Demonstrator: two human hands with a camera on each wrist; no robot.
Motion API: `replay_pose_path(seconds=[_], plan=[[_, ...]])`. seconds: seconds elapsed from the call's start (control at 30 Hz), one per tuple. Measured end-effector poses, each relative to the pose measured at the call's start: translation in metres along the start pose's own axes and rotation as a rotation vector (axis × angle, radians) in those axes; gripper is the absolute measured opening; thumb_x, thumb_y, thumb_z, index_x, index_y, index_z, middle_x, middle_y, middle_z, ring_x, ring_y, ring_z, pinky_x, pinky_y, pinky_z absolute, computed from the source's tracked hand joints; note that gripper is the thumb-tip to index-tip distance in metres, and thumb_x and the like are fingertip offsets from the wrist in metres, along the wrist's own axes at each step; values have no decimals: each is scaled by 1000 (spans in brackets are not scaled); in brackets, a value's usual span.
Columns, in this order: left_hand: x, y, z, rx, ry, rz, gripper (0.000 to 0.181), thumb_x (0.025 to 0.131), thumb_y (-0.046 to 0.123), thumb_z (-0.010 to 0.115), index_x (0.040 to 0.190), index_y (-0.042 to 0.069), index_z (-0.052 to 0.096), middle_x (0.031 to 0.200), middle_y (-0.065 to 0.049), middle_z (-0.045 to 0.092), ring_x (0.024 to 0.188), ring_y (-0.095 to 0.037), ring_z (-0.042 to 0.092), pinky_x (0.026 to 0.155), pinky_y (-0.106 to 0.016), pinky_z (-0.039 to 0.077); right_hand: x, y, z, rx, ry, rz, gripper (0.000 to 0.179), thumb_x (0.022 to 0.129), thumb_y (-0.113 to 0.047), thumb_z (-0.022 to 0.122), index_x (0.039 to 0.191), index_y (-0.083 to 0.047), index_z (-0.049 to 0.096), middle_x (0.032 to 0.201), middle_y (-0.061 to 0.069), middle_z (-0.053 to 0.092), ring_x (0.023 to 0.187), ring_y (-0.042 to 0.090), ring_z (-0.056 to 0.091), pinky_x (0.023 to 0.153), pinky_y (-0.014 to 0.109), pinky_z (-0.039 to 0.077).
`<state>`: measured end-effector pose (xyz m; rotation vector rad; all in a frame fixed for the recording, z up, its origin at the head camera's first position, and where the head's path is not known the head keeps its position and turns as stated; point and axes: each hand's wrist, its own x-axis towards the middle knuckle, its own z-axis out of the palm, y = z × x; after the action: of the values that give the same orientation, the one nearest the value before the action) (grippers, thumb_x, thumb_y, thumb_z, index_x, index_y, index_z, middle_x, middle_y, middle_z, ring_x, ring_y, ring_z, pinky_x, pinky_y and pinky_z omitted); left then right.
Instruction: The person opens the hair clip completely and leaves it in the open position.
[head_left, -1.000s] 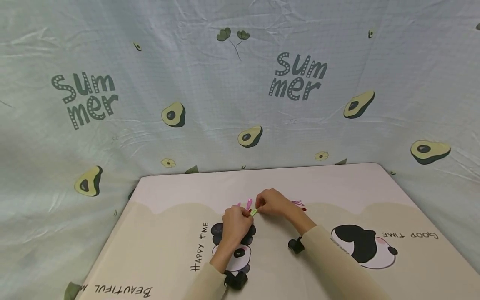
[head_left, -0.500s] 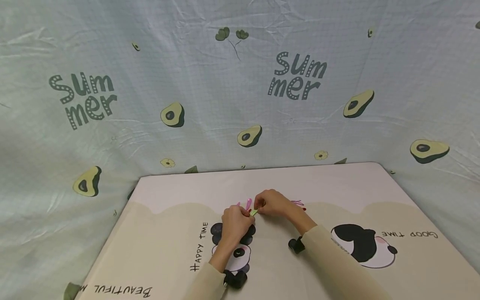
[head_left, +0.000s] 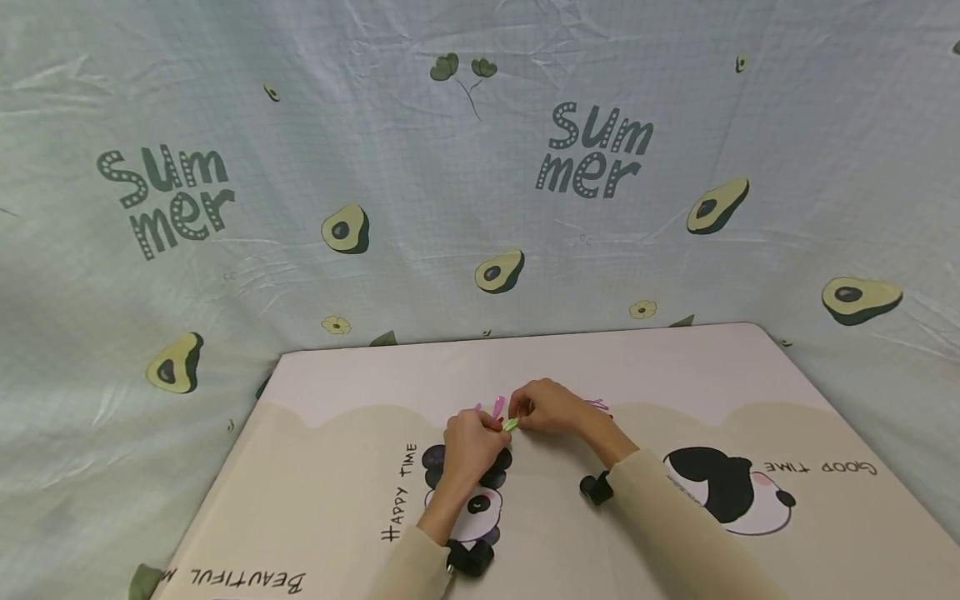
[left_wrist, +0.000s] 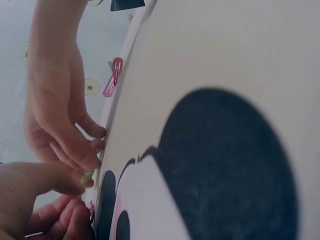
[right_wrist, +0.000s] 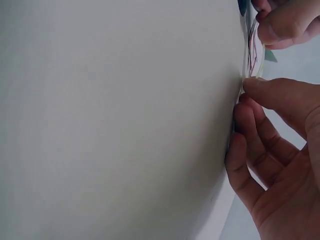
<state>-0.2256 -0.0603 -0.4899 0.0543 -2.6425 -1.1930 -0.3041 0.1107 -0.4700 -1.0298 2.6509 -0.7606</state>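
Observation:
A small light-green snap hair clip spans the short gap between my two hands. My left hand pinches its near end between thumb and fingers. On the other end, the fingertips of my right hand pinch, its remaining fingers curled beneath. In the left wrist view a bit of the green clip shows between the fingertips; the rest is covered. Pink hair clips lie just beyond my left hand, partly hidden by it. Past my right wrist are more pink clips, and the left wrist view shows a red-and-pink pair.
The table has a beige and pink cover printed with pandas and lettering. A pale curtain with avocado prints hangs behind its far edge. Black wrist devices sit on both wrists.
The green hair clip has turned slightly between the fingers and shows a broader face. Both hands stay in nearly the same place, and the right forearm has shifted a touch right.

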Motion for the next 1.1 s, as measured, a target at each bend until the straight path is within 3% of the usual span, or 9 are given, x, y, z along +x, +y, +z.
replay_pose_path(seconds=[0.37, 0.8, 0.97, 1.1], plan=[[-1, -3, -13, -243, -74, 97, 4, 79, 4, 78, 83, 2, 79, 75, -8, 76, 64, -6, 64, 59, -15, 53, -22, -10, -16, 12, 46, -20, 7, 89, -9, 73, 93, -15, 75, 85, -6, 70, 78, 6, 59, 70, 22, 52], [-12, 11, -30, -561, -139, 143, 7, 87, 3, 79, 93, 0, 79, 86, -18, 77, 69, -8, 71, 68, -18, 60, -66, -33, -24, 12, 278, -134, 8, 89, -9, 77, 92, -15, 73, 82, -9, 67, 74, 0, 57, 68, 21, 54], [-18, 21, -40, -558, -148, 213, 5, 87, 4, 80, 93, 5, 80, 86, -14, 77, 71, -7, 72, 70, -19, 61, -84, -41, -27, -13, 384, -214, 12, 88, -7, 79, 91, -17, 73, 85, -9, 69, 75, 0, 58, 68, 20, 55], [-21, 26, -44, -472, -89, 325, 8, 87, 6, 82, 94, 8, 81, 88, -8, 79, 73, -9, 72, 70, -20, 61, -92, -47, -28, -55, 441, -267, 15, 86, -5, 81, 92, -16, 74, 85, -8, 70, 74, 1, 60, 66, 20, 55]])
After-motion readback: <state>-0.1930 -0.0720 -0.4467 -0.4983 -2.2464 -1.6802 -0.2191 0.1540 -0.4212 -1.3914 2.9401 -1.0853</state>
